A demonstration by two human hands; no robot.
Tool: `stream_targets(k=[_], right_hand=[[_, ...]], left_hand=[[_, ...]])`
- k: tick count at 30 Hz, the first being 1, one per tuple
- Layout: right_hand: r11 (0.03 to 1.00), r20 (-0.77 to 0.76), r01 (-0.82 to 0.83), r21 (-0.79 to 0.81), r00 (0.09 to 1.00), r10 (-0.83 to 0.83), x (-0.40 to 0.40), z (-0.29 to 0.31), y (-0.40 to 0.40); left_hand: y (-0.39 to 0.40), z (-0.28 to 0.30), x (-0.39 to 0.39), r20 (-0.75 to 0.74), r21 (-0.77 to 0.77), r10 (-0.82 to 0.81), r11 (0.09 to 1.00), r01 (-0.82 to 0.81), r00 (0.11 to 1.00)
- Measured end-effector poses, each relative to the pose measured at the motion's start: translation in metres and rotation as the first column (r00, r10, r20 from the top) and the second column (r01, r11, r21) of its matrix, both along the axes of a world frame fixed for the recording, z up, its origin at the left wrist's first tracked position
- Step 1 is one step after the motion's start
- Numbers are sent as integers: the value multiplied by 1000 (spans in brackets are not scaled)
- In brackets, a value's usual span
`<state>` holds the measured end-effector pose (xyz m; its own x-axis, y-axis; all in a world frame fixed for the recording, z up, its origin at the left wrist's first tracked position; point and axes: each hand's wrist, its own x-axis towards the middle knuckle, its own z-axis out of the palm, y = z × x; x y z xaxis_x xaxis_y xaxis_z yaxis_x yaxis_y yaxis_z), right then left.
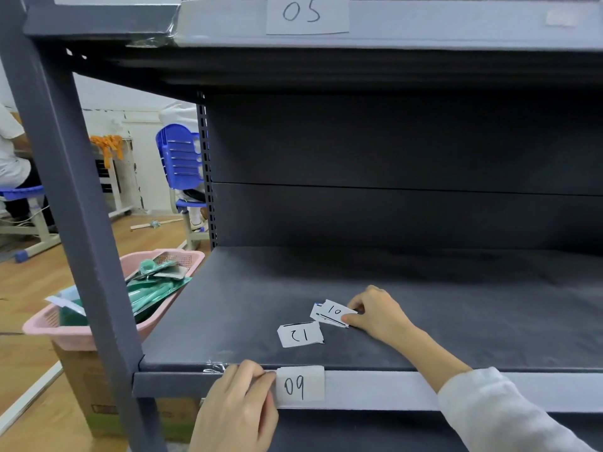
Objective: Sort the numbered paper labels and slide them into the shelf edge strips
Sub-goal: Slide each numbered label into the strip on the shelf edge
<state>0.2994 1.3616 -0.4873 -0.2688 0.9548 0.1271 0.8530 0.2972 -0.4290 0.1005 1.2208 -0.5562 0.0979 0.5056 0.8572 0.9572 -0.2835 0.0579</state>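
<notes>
A paper label marked 09 (300,384) sits in the clear edge strip (375,389) of the lower shelf. My left hand (238,409) is at its left edge, fingers curled against the strip's end. On the dark shelf board (228,305) lies a small stack of labels topped by 10 (332,313); my right hand (375,313) pinches its right side. A separate label reading 12 upside down (301,334) lies just in front and left of that stack. The upper shelf's strip holds a label marked 05 (307,13).
A grey upright post (75,207) frames the shelf on the left. Beyond it a pink basket (81,327) of green packets rests on a cardboard box (98,396). Blue chairs (182,158) and a seated person (13,158) are further back on the wooden floor.
</notes>
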Motion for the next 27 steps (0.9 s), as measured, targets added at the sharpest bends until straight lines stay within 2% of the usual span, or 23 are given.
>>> stream_targets(k=[4,6,7,9,13,17,21,27], right_hand=[[999,-66,49,-3,997,-49,-4,3,-1],[997,-131,75,-23,988,-77,-6,3,-1],[996,-162,87,-34,983,-91,-6,3,-2],[994,-209,110,-26,971,-113,-6,5,-3],[989,-325,144,-10,935,-140,3,13,0],[989,-429,134,-56,891,-145,18,16,-3],[991,-500,118,-56,856,-130,47,20,-10],[997,-580,71,-41,811,-81,109,25,-14]], left_hand=[[5,0,15,52,60,-43,997,39,998],[9,-1,42,49,97,-143,986,137,989],[12,-1,58,10,81,-190,979,189,982],[21,-1,90,-74,-45,-252,967,249,965],[45,-17,137,-94,-193,-309,938,288,946],[40,-21,160,-26,-224,-357,912,342,934],[40,-17,177,22,-147,-332,932,331,943],[43,-13,200,33,-119,-176,977,178,984]])
